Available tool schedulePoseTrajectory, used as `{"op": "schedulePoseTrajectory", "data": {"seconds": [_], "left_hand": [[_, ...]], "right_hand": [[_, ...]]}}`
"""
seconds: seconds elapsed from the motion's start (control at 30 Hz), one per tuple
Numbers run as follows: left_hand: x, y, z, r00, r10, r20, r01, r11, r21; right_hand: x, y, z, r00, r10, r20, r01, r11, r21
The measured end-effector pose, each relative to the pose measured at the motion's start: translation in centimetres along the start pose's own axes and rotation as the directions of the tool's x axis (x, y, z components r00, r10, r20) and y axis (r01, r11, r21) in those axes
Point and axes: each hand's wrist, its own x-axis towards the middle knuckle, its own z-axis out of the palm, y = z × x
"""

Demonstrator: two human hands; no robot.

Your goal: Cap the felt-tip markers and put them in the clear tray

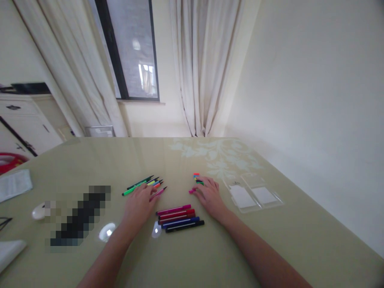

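My left hand [139, 202] rests low over the left part of the table, its fingers closed on an uncapped pink marker [162, 191] whose dark tip points right. Beside its fingertips lie several more uncapped markers, among them a green marker [131, 189]. My right hand [210, 197] has its thumb side on a small pink marker cap [191, 191]. Other caps sit by its fingers, an orange cap [196, 174] among them; some are partly hidden. Between my forearms lies a row of capped markers: a magenta marker [174, 210], red ones, a blue marker [180, 222] and a black marker [185, 227].
A clear plastic case [258, 206] lies opened at right on the table [192, 256]. At left are a white mouse [40, 211], a pixelated dark object [81, 218] and papers [15, 185]. A wall [315, 120] borders the table's right side.
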Motion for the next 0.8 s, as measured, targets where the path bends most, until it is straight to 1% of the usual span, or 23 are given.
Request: {"op": "schedulePoseTrajectory", "data": {"seconds": [0.07, 0.1, 0.17, 0.23, 0.33, 0.43, 0.6, 0.8], "left_hand": [[-0.1, 0.2, 0.2, 0.999, 0.034, 0.009, -0.034, 0.999, 0.029], [-0.2, 0.5, 0.3, 0.997, 0.078, 0.018, -0.078, 0.997, 0.001], [-0.4, 1.6, 0.3, 0.984, 0.173, 0.037, -0.167, 0.978, -0.122], [-0.7, 2.7, 0.3, 0.972, 0.228, 0.059, -0.205, 0.944, -0.258], [-1.0, 3.8, 0.3, 0.973, 0.225, 0.045, -0.196, 0.916, -0.35], [-1.1, 3.9, 0.4, 0.977, 0.213, 0.017, -0.192, 0.907, -0.374], [-1.2, 3.6, 0.7, 0.975, 0.22, 0.035, -0.188, 0.895, -0.405], [-1.3, 4.1, 0.8, 0.971, 0.24, 0.013, -0.212, 0.878, -0.43]], "right_hand": [[0.0, 0.0, -0.1, 1.0, -0.002, -0.004, 0.002, 1.0, 0.015], [0.0, -0.1, -0.2, 1.0, -0.004, -0.008, 0.005, 0.999, 0.033], [-0.1, -0.2, -0.5, 1.0, -0.01, -0.019, 0.012, 0.996, 0.093], [-0.2, -0.2, -1.0, 0.999, -0.015, -0.038, 0.021, 0.986, 0.168], [-0.5, -0.3, -1.6, 0.996, -0.017, -0.088, 0.039, 0.965, 0.258], [-0.5, -0.4, -1.7, 0.992, -0.025, -0.123, 0.061, 0.951, 0.302], [-0.5, -0.8, -1.7, 0.994, -0.048, -0.101, 0.077, 0.947, 0.312], [-0.9, -1.8, -1.8, 0.992, -0.088, -0.096, 0.118, 0.918, 0.379]]}}
